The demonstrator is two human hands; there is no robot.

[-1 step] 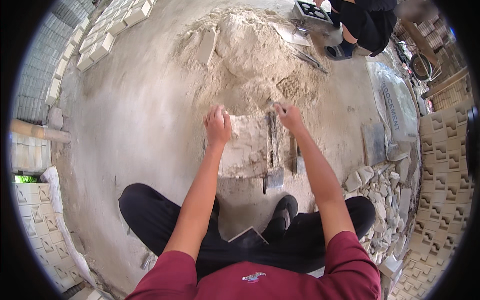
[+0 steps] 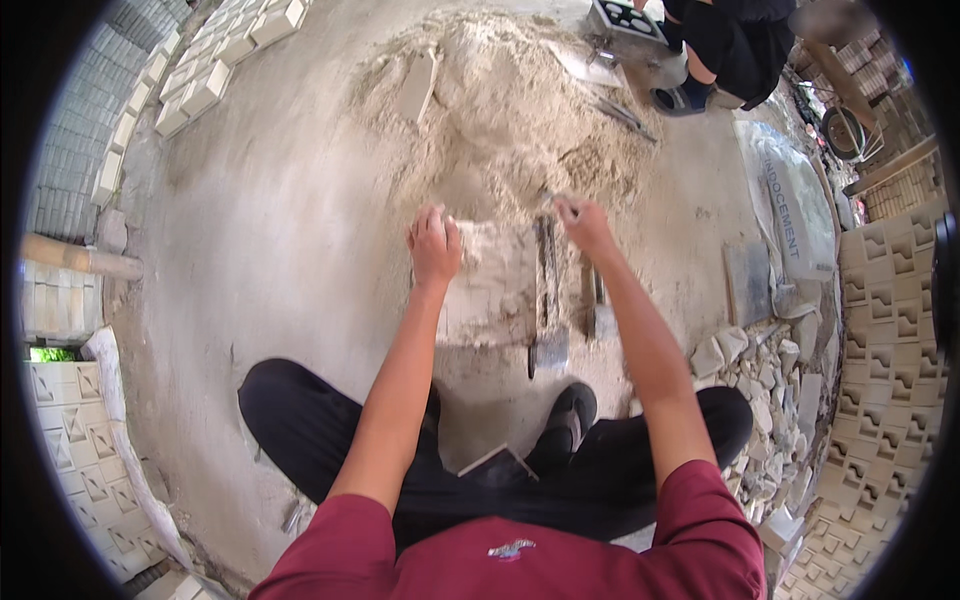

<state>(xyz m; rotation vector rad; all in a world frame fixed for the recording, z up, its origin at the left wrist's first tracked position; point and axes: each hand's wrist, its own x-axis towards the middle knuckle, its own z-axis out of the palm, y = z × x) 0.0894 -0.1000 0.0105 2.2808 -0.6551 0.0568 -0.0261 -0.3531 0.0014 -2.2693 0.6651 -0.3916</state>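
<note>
Right grip (image 2: 585, 225) is curled around a small tool (image 2: 557, 201), mostly covered by the fingers; from my distant seat I see its short exposed end pointing left, its axis lying roughly crosswise, though blur hides its exact shape. It sits just above the far right corner of a sandy slab (image 2: 490, 295), which lies on the floor (image 2: 260, 200) between the feet and the sand heap (image 2: 480, 100). I read the slab's long axis as running away from the body, its far end toward the heap. Left grip (image 2: 435, 250) has its fingers bent at the slab's far left corner; I cannot tell whether they clasp anything. Along the slab's right side I see a narrow metal bar (image 2: 547, 270) pointing straight away, with a square plate (image 2: 549, 356) at its near end.
</note>
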